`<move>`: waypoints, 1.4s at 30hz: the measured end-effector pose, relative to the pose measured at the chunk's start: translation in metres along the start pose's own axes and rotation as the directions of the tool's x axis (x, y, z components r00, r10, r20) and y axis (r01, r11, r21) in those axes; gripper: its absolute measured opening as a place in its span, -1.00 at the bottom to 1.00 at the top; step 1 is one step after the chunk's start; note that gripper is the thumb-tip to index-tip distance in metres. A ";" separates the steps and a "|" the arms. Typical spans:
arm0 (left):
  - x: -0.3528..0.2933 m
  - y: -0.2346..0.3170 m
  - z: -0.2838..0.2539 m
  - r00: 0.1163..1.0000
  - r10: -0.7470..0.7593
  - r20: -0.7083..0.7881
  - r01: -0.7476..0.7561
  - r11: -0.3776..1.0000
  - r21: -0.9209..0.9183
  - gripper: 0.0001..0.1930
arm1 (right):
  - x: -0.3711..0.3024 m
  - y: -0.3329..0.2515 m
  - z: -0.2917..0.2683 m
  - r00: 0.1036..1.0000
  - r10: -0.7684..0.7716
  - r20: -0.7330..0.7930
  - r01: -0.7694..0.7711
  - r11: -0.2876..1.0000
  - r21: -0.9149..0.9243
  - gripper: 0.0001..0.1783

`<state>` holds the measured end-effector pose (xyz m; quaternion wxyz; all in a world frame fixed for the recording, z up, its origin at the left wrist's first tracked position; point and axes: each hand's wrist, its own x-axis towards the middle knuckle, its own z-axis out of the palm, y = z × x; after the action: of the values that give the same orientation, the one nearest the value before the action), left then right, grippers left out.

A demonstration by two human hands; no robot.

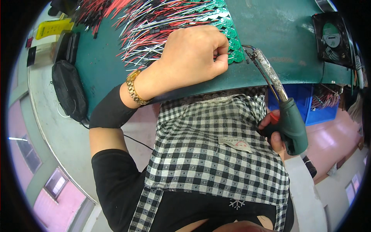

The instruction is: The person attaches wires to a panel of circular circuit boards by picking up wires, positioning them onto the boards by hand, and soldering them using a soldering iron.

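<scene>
While the head camera is looking down over a dark green, matte work table [286, 34], the person's left hand [191, 58] is resting on its surface with the fingers curled tightly inward, pinching at the edge of a row of small round green circuit boards [233, 44]. What exactly is being pinched between the fingertips is hidden by the knuckles, but the hand is touching the boards at the near end of the row. A gold link watch [134, 88] is circling that wrist, just above a black sleeve [110, 110]. Thin red, black and white wires [154, 23] are fanning out from the boards in a dense, bristly bundle across the far side of the table.

The right hand [272, 129] is sitting low, below the table edge, wrapping closed around the smooth green handle of a soldering iron [286, 116]. Only the fingers are showing behind the handle. The iron's crusted, silvery metal shaft is slanting up and left, its tip lying just beside the nearest green boards.

A black-and-white checked apron [216, 154] is covering the person's front. A black square fan [332, 36] is lying on the table's right end, and a black mesh pouch [69, 91] is hanging at the left edge.
</scene>
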<state>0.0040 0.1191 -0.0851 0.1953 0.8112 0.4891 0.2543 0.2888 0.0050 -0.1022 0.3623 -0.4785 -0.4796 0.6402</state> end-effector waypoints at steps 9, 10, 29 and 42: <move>0.009 0.010 0.007 0.995 -0.037 0.096 0.036 0.999 0.016 -0.92 | 0.016 0.009 -0.034 0.938 -0.346 0.014 0.326 0.870 -0.370 -0.63; 0.003 0.012 0.005 0.994 -0.030 0.105 0.025 0.999 0.042 -0.91 | 0.012 0.000 -0.037 0.929 -0.367 -0.052 0.280 0.787 -0.550 -0.73; 0.053 -0.069 -0.068 0.993 -0.110 -0.041 0.116 0.885 0.451 -0.74 | -0.164 -0.287 -0.194 0.890 -0.430 0.151 0.017 -0.299 -0.954 -0.65; 0.089 -0.111 -0.180 0.904 -0.411 -0.121 0.369 0.603 0.707 -0.76 | 0.129 -0.114 0.043 0.964 -0.212 -0.159 0.252 0.920 0.299 -0.41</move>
<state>-0.1469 0.2602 0.0146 -0.0720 0.7021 0.7079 -0.0270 0.2121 0.1441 -0.0229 0.5366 -0.3926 -0.4008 0.6303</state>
